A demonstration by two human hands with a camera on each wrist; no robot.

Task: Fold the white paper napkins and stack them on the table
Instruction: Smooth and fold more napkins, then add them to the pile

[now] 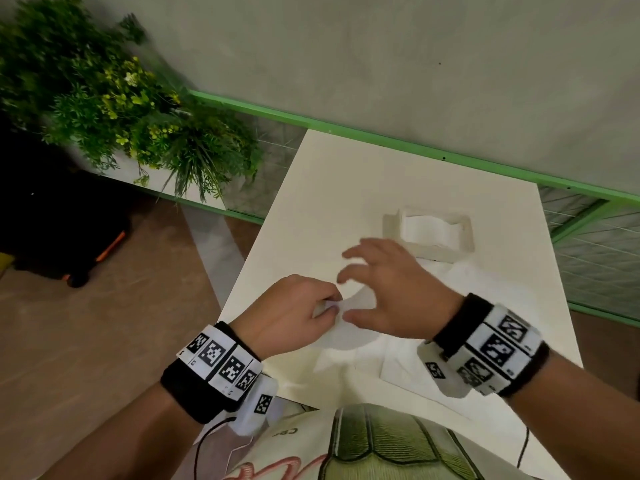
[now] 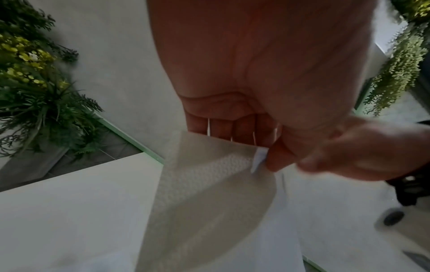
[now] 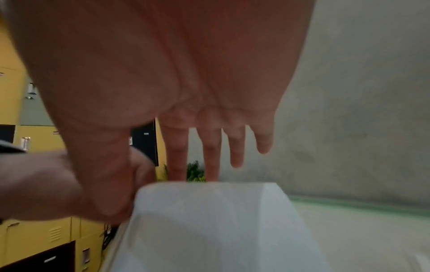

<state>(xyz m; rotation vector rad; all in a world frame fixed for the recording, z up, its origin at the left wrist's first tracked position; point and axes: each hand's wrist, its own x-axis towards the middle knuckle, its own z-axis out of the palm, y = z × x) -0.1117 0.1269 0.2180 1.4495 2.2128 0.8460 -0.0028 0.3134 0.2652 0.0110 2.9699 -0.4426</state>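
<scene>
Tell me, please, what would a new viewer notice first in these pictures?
First, the two hands meeting over the white table: the left hand pinches a lifted white napkin, the right hand spread open beside it. Behind them stands a napkin holder; green plants fill the far left.

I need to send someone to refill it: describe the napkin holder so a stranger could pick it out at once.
Start at the white table that runs along the green rail. Toward its far end, just beyond the right hand, sits the napkin holder, a low white open-topped box with white napkins in it. It is the only walled, raised thing there; the loose napkins nearer the person lie flat.
</scene>
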